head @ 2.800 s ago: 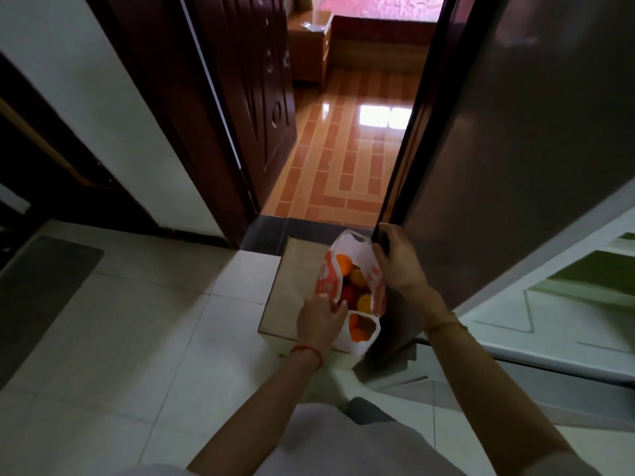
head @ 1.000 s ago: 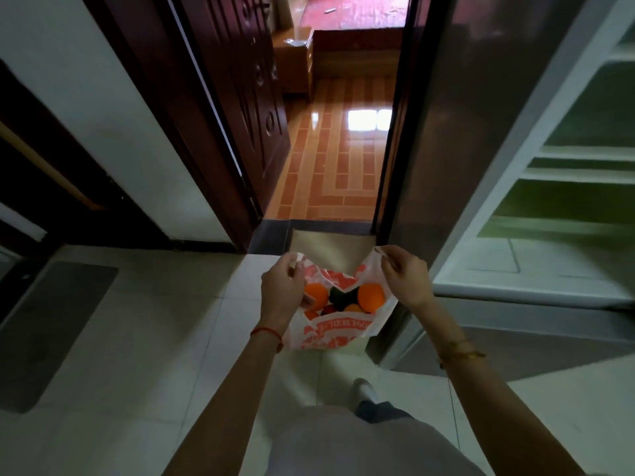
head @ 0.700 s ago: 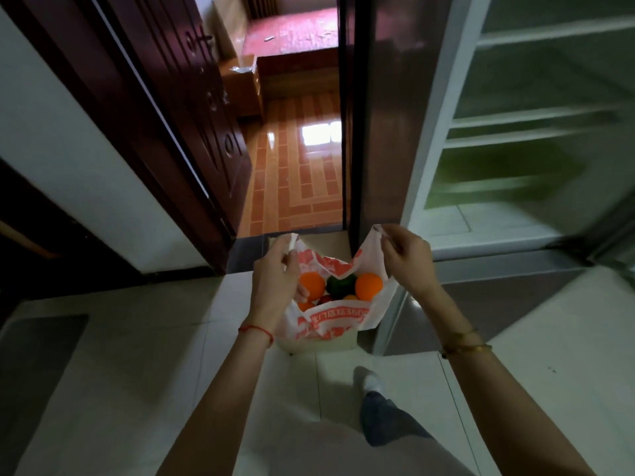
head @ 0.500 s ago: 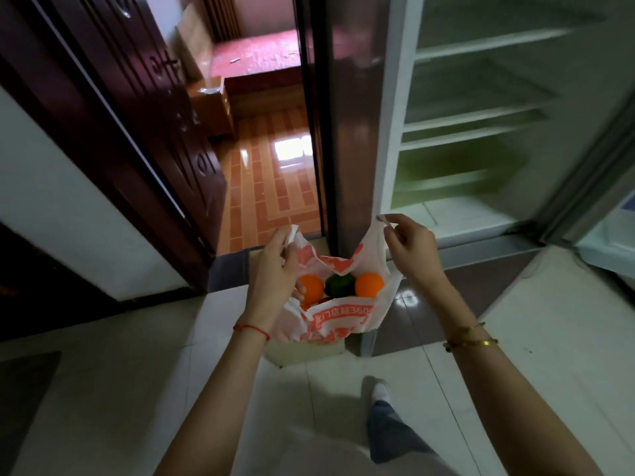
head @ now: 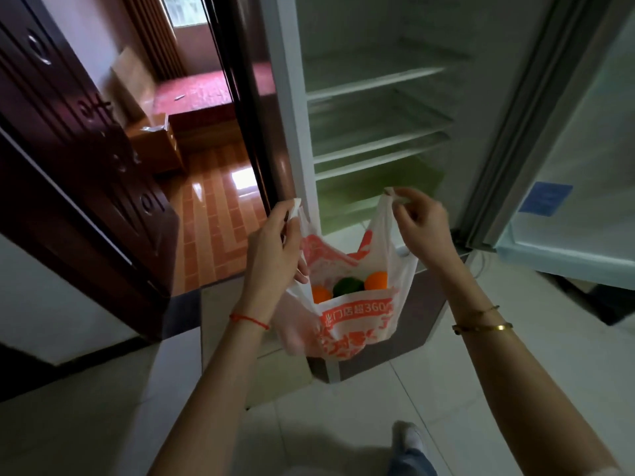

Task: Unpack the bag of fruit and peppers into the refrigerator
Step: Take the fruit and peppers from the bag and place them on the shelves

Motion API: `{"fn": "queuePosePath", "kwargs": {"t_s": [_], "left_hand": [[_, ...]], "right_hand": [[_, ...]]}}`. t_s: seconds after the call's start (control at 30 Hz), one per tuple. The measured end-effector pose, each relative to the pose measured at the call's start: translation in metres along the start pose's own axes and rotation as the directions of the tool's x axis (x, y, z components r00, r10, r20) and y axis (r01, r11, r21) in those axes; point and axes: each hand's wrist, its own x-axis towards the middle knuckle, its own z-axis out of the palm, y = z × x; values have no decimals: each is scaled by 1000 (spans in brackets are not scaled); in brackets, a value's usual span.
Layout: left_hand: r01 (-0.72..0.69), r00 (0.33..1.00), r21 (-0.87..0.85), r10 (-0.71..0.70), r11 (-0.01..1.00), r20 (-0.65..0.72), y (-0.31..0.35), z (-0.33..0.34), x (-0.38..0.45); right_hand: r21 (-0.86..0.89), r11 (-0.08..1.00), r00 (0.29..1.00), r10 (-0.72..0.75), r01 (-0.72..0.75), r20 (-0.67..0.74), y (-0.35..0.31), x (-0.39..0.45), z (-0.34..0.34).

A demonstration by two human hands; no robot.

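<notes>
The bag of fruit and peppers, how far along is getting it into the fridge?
Done: the refrigerator stands open, with no produce visible on its shelves. In hand: the left hand and right hand each pinch a handle, holding the bag open. Left: everything; the oranges and a green item are inside the bag.

Bag [head: 357, 321] hangs between both hands, before the refrigerator [head: 378, 108], fruit [head: 376, 280] inside.

Open fridge ahead, bag held across the way in.

Stood open, the fridge [head: 378, 108], door [head: 584, 166] swung off to the right, bare shelves [head: 374, 80] with gaps between them free to reach into. Hung in front of the lowest gap, the bag [head: 357, 317], pinched at its handles by left hand [head: 275, 249] and right hand [head: 422, 228].
</notes>
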Motion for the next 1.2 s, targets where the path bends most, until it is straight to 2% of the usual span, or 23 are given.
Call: {"fn": "queuePosePath", "kwargs": {"t_s": [0.3, 0.53, 0.77, 0.93, 1.03, 1.1, 1.2], "left_hand": [[-14, 997, -85, 8, 996, -79, 49, 77, 59], [43, 984, -122, -63, 992, -169, 57, 125, 105], [177, 960, -64, -187, 982, -207, 40, 157, 116], [223, 955, -50, -229, 974, -190, 34, 167, 105], [225, 955, -33, -227, 974, -192, 36, 170, 96], [222, 955, -21, -222, 975, -198, 37, 172, 92], [211, 958, 1, -206, 978, -198, 39, 175, 88]], "right_hand": [[23, 995, 995, -99, 98, 5, 51, 88, -62], [8, 990, 989, -140, 140, 41, 92, 151, -85], [38, 997, 985, -71, 65, 159, 132, 178, -86], [-14, 999, 986, -32, 34, 163, 154, 174, -85], [-118, 993, 997, 21, -11, 79, 161, 166, -81], [-191, 981, 999, -49, 45, -17, 162, 159, -79], [-445, 851, 926, -361, 278, -112, 161, 151, -77]]}}
